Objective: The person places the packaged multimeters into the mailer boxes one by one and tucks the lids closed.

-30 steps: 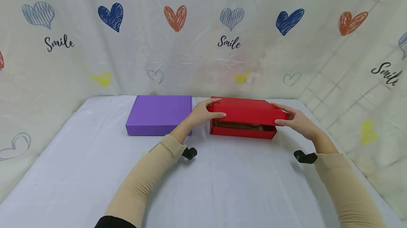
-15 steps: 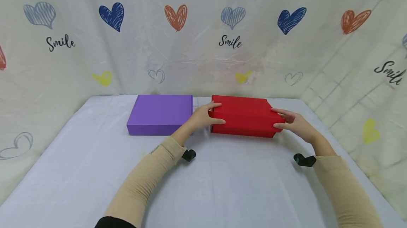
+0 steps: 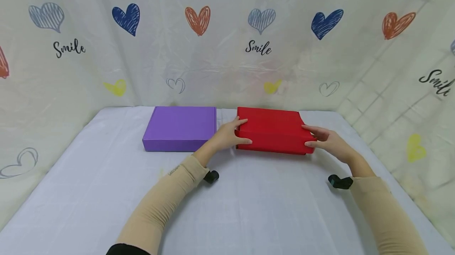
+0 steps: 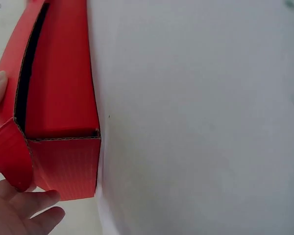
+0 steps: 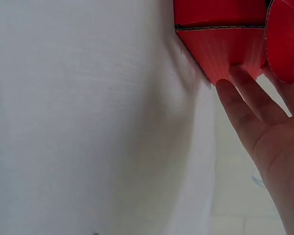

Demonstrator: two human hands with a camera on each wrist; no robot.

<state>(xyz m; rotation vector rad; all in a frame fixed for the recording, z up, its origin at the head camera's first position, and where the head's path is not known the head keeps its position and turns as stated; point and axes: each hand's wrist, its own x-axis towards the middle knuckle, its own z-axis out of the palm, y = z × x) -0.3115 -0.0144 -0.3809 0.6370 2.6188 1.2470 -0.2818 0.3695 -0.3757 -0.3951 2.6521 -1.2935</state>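
Note:
A red cardboard box [image 3: 271, 122] sits at the back right of the table, its hinged lid lowered over the front. My left hand [image 3: 225, 135] grips the lid's left front corner, thumb on the front panel and fingers along the side. In the left wrist view, a dark gap shows between the lid's front panel and the front wall [image 4: 63, 83], and a side flap [image 4: 12, 154] sticks out. My right hand [image 3: 331, 143] holds the right front corner, thumb in front. Its fingers reach the box's side wall [image 5: 223, 49] beside another rounded flap [image 5: 286, 41]. The box's inside is hidden.
A closed purple box [image 3: 180, 124] lies left of the red one, behind my left forearm. White cloth [image 3: 270, 203] covers the table. A curtain printed with hearts [image 3: 197, 20] hangs right behind the boxes. Black wrist cameras [image 3: 340, 182] stick out from both sleeves.
The red lid has come down at the front, covering the opening where something brownish showed a second ago. Both hands have sunk slightly with it. The purple box stays put.

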